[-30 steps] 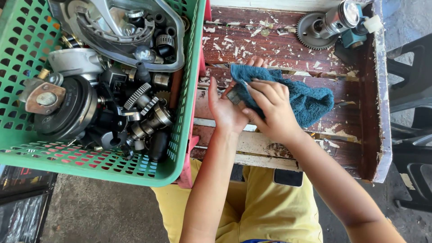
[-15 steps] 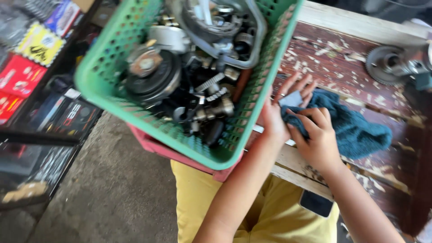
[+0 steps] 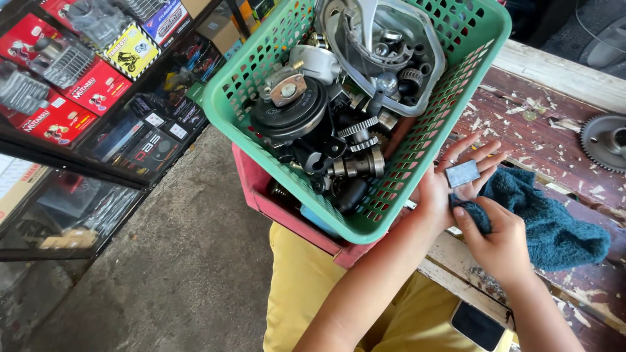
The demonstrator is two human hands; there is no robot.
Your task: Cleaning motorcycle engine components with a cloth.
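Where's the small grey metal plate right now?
In the head view, right of centre: the small grey plate lies flat on the open left hand, between the green basket and the blue cloth.

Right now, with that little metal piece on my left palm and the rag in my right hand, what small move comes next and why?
Probably bring the blue rag in the right hand up over the small grey plate: it lies bare on the open left hand, with the cloth just below it.

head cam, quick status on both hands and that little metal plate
Left hand open, small grey metal plate flat on its fingers. Right hand grips teal rag beside it. Green basket of parts crowds the left wrist.
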